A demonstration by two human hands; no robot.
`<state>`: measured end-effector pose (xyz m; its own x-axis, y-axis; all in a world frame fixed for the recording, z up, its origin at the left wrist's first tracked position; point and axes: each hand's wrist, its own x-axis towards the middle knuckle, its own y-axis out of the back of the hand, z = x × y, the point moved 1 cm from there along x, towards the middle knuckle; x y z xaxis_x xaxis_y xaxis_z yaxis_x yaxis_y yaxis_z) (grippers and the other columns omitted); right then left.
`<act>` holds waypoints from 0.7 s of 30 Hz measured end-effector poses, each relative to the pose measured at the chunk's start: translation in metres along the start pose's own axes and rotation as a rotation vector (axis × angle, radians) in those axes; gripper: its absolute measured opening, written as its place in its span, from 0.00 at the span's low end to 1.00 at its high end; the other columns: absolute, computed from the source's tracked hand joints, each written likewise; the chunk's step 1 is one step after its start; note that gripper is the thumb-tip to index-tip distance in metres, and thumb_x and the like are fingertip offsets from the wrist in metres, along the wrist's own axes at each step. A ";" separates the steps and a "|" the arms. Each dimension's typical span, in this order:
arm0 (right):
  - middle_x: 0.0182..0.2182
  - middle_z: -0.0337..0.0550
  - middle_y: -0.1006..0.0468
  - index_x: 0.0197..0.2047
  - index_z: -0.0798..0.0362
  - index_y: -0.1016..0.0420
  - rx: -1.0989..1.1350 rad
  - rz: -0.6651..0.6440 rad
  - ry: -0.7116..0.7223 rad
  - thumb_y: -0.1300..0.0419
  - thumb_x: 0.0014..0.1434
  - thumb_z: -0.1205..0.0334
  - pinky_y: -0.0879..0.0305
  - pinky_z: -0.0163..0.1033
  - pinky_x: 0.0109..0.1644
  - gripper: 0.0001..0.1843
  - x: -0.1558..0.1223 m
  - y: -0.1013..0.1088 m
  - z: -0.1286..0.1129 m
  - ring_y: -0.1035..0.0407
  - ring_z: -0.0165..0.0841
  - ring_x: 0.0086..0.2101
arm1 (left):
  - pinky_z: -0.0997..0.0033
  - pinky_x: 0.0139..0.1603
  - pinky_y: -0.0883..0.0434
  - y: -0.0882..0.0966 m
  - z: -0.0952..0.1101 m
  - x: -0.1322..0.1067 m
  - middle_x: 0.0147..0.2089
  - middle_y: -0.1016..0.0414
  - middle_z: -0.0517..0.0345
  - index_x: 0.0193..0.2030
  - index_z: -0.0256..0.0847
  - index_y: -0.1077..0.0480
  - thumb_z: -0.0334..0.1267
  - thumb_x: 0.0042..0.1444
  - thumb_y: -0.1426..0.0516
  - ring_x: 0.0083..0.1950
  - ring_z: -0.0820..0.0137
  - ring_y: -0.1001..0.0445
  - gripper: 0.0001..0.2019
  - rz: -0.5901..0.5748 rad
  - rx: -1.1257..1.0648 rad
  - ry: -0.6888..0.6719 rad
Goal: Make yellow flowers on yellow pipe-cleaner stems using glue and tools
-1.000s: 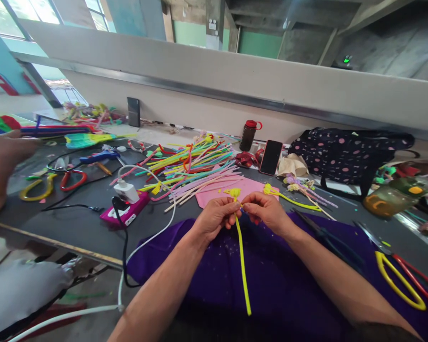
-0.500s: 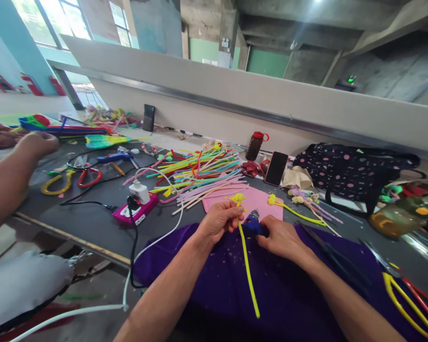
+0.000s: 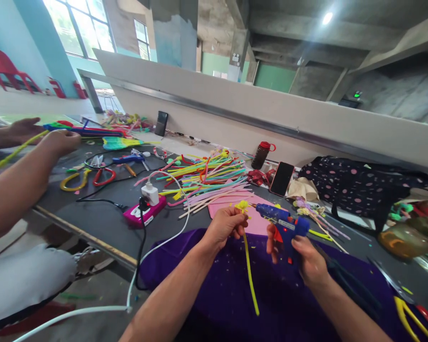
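Blue glue gun [image 3: 283, 224] now lifted in right hand [image 3: 306, 259], off the cloth.

The left hand [image 3: 225, 227] pinches a yellow pipe cleaner [image 3: 250, 275] just under its curled top, the stem hanging toward 6 o'clock over purple cloth [image 3: 214, 285]. At its 3 o'clock, the right hand [image 3: 308, 259] grips a blue glue gun [image 3: 283, 222], nozzle aimed at the curl. A heap of coloured pipe cleaners [image 3: 207, 178] lies at 11 o'clock, a pink power strip [image 3: 144, 213] at 9 o'clock.
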<state>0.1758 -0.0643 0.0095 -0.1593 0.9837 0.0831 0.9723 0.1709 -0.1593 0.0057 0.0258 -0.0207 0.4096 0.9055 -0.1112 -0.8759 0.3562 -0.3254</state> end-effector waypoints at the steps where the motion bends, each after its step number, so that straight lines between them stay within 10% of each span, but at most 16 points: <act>1: 0.33 0.51 0.26 0.41 0.56 0.28 0.002 0.003 0.004 0.49 0.51 0.53 0.37 0.39 0.24 0.20 -0.001 -0.004 0.002 0.31 0.39 0.29 | 0.83 0.11 0.42 0.000 0.000 0.000 0.20 0.29 0.59 0.25 0.34 0.33 0.39 0.43 0.40 0.13 0.80 0.36 0.09 0.008 0.004 -0.005; 21: 0.27 0.46 0.27 0.41 0.55 0.30 -0.133 0.057 0.089 0.48 0.52 0.43 0.40 0.37 0.24 0.24 -0.004 -0.007 0.010 0.34 0.33 0.23 | 0.87 0.09 0.46 0.004 0.003 0.002 0.20 0.31 0.61 0.26 0.32 0.32 0.30 0.45 0.42 0.11 0.86 0.42 0.03 -0.174 -0.281 0.166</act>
<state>0.1677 -0.0693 0.0002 -0.0932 0.9818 0.1657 0.9943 0.1003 -0.0351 0.0021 0.0298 -0.0191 0.6019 0.7792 -0.1748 -0.6950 0.4033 -0.5953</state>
